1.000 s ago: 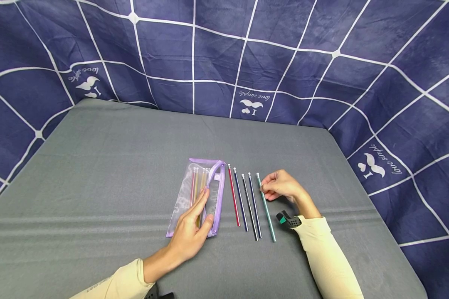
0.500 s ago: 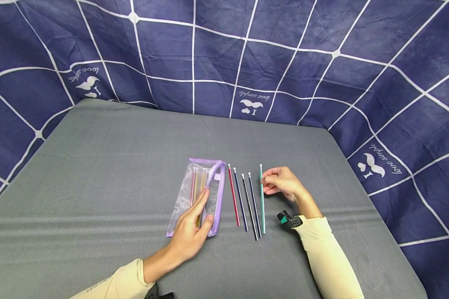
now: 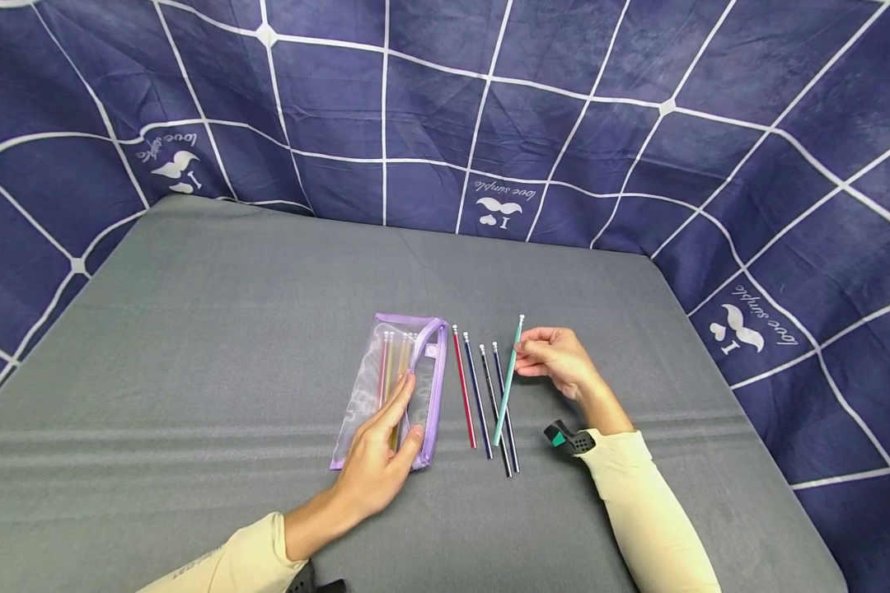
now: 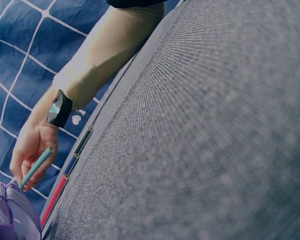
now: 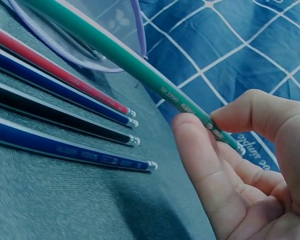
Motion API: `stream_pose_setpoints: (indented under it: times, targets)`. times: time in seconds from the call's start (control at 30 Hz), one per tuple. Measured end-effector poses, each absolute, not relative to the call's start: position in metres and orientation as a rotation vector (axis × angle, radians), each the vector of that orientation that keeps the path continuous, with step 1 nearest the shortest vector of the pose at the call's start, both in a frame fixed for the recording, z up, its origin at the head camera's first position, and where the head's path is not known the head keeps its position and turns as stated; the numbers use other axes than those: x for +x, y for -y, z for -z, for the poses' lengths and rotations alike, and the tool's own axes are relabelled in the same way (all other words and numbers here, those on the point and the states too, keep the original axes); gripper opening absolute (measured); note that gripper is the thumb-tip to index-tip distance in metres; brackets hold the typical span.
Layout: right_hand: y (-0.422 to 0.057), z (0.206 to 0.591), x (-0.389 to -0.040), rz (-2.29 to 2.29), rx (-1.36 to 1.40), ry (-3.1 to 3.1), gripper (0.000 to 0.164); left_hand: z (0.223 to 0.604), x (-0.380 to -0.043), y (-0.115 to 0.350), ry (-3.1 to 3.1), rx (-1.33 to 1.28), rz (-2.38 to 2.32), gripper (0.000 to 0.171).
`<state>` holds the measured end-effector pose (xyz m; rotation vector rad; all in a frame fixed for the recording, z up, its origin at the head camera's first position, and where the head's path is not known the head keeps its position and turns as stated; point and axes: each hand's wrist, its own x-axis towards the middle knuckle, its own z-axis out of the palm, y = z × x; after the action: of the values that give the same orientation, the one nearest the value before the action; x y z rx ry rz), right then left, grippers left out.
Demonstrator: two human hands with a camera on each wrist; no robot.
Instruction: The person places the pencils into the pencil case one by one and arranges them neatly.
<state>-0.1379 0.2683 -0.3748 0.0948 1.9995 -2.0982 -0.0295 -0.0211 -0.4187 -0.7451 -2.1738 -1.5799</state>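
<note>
My right hand (image 3: 559, 360) pinches a green pencil (image 5: 135, 67) near its eraser end, between thumb and fingertips. The pencil is raised and tilted, its lower end over the dark pencils in the head view. With fingers fairly straight, my left hand (image 3: 378, 457) rests on a clear mesh pencil case (image 3: 359, 395) with purple trim. The case's zipped mouth gapes on its right side, and several pencils (image 3: 383, 371) show inside. Between case and right hand lie a red pencil (image 3: 463, 387), two blue pencils (image 5: 65, 150) and a black pencil (image 5: 65, 112).
A grey cloth-covered table (image 3: 230, 329) lies beneath everything, with shallow creases running across it. Behind and to the sides hangs a blue cloth (image 3: 430, 107) with a white grid. The loose pencils lie roughly side by side, eraser ends away from me.
My right hand has lifted the green pencil from the table at the row's right end. Its lower end has swung left over the dark pencils. The left hand and the case stay put.
</note>
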Motion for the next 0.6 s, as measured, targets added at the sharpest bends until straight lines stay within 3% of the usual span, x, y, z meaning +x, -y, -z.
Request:
stream_pose_setpoints:
  times: [0.6]
  targets:
    - [-0.247, 0.379, -0.136, 2.244, 0.087, -1.955, 0.017, 0.419, -0.030, 0.021, 2.174, -0.746, 1.577, 0.061]
